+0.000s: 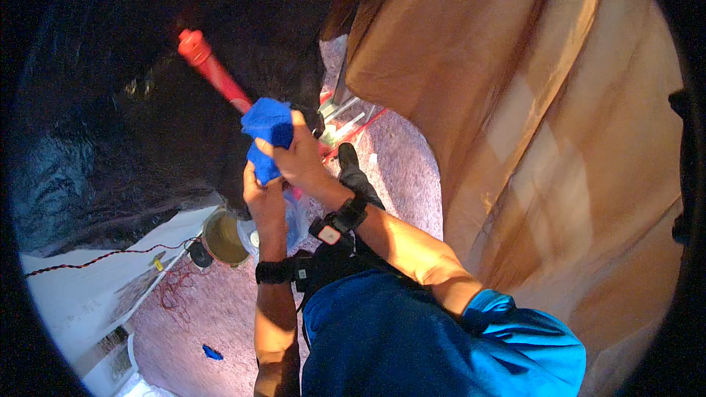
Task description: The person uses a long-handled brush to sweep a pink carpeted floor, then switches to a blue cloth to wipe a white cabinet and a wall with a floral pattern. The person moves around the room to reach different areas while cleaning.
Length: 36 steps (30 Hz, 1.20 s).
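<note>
A blue cloth is bunched between my two hands near the middle of the view. My right hand grips it from the right, thumb across its front. Lower down, my left hand closes on the cloth's bottom end. A red tube or rod with a wider collared end slants up and left from behind the cloth, slightly blurred; the cloth hides its near end, so I cannot tell how it is held. Dark sheeting lies behind the red piece.
Brown hanging fabric fills the right. Dark, shiny sheeting covers the upper left. Below stand a round bucket and a clear plastic bag. A twisted cord crosses a white surface; loose red strands and a blue scrap lie on the floor.
</note>
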Each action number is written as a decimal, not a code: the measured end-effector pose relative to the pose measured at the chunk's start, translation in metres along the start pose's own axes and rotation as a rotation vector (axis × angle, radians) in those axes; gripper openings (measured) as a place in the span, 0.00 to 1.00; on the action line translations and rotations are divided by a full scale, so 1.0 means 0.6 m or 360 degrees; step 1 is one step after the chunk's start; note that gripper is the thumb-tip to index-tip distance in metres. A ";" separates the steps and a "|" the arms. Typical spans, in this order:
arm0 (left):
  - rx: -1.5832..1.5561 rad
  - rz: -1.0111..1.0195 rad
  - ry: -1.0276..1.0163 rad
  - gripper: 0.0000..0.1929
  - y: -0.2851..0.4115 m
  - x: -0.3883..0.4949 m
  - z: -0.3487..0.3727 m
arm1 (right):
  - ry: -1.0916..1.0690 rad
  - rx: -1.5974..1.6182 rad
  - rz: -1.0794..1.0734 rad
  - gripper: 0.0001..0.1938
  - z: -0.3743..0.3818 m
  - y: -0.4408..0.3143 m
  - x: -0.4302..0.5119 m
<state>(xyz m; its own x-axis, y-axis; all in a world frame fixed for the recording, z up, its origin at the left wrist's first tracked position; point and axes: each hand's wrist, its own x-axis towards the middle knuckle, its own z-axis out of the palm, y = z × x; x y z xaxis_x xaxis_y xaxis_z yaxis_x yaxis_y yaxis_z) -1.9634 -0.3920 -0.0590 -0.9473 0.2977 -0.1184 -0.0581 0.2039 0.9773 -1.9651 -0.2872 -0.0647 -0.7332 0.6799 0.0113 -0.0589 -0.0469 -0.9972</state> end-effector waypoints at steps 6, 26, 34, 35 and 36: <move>-0.0230 -0.0029 0.0111 0.29 -0.016 0.007 -0.032 | -0.0041 -0.0245 -0.0074 0.30 0.013 -0.011 -0.010; -0.0157 -0.0053 0.0012 0.15 -0.030 0.040 -0.020 | 0.0509 -0.0389 -0.0191 0.30 -0.239 -0.146 0.005; -0.0276 0.0001 -0.0561 0.12 0.024 0.012 0.096 | 0.1271 -0.0510 -0.0524 0.27 -0.432 -0.280 -0.089; -0.0296 0.0052 -0.0580 0.11 0.033 0.010 0.100 | 0.1371 -0.0501 -0.0587 0.27 -0.451 -0.300 -0.099; -0.0287 0.0095 -0.0606 0.10 0.039 0.005 0.108 | 0.1446 -0.0488 -0.0631 0.26 -0.469 -0.319 -0.110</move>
<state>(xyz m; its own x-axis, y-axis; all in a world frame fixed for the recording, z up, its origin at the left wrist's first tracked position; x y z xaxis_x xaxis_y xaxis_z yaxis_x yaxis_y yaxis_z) -1.9475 -0.3261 -0.0479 -0.7685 0.6343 -0.0839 -0.0925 0.0196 0.9955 -1.7145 -0.1171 0.1042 0.0962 0.9072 0.4094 0.0839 0.4025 -0.9116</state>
